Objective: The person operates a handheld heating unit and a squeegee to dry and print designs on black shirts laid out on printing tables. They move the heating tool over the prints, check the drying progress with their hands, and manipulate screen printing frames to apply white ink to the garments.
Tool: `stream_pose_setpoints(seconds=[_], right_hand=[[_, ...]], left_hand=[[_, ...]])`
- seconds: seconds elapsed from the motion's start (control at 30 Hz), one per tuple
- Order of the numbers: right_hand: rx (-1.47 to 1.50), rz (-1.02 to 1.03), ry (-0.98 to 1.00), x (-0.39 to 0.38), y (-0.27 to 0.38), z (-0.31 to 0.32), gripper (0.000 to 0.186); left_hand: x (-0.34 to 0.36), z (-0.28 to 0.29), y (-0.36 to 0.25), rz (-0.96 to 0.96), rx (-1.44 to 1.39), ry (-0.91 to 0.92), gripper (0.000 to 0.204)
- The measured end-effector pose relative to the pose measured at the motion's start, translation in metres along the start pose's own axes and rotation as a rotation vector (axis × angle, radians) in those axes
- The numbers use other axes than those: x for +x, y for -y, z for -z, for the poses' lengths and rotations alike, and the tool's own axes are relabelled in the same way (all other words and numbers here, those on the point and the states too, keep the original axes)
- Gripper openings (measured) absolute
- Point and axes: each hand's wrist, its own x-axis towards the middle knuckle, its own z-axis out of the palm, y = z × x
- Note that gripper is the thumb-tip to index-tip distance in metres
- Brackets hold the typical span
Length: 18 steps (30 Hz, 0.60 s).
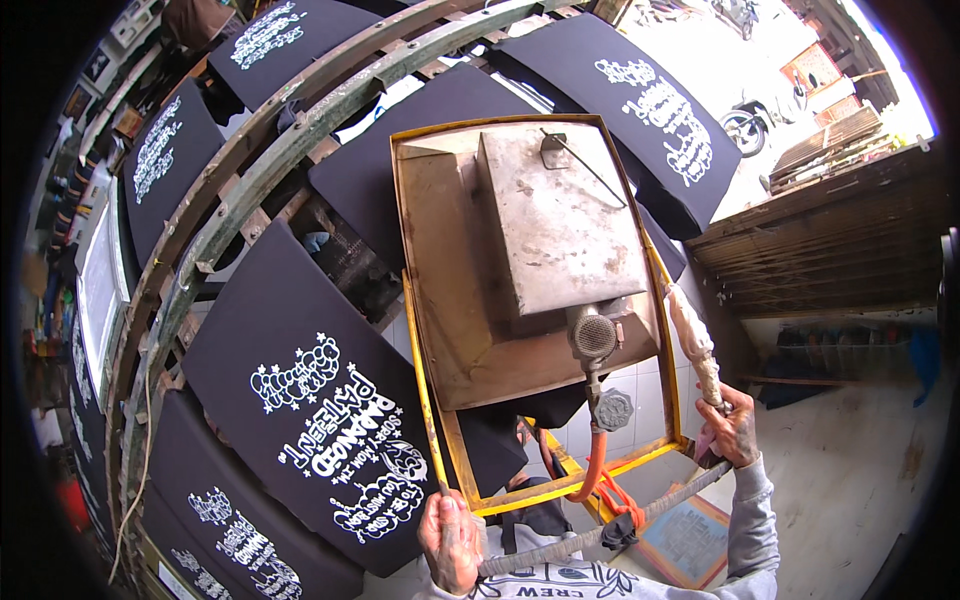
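Note:
A boxy metal heater with a broad hood sits in a yellow metal frame in front of me. A round mesh burner inlet, a grey regulator-like knob and an orange hose are at its near end. My left hand is closed around the lower end of the yellow side bar. My right hand grips the cloth-wrapped handle on the other side. A grey wrapped bar crosses between my hands. Black fabric with white print lies beside the heater on the left.
More black printed pieces lie on boards along a curved metal rail. A framed screen leans low near my right arm. A brown slatted shutter stands at right, and a motorbike is parked outside.

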Motion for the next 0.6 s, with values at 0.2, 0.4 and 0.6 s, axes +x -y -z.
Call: stream_pose_setpoints(seconds=[0.2, 0.4, 0.6], right_hand=[[0.037, 0.004, -0.019, 0.02, 0.018, 0.002, 0.021], [0.016, 0.051, -0.019, 0.019, 0.026, -0.005, 0.022], [-0.139, 0.077, 0.025, -0.001, 0.012, -0.013, 0.038]], left_hand=[[0.015, -0.012, -0.013, -0.033, -0.033, -0.033, 0.034], [0.028, -0.003, -0.025, -0.061, 0.016, 0.029, 0.029], [0.032, 0.015, -0.02, -0.123, 0.034, 0.069, 0.029]])
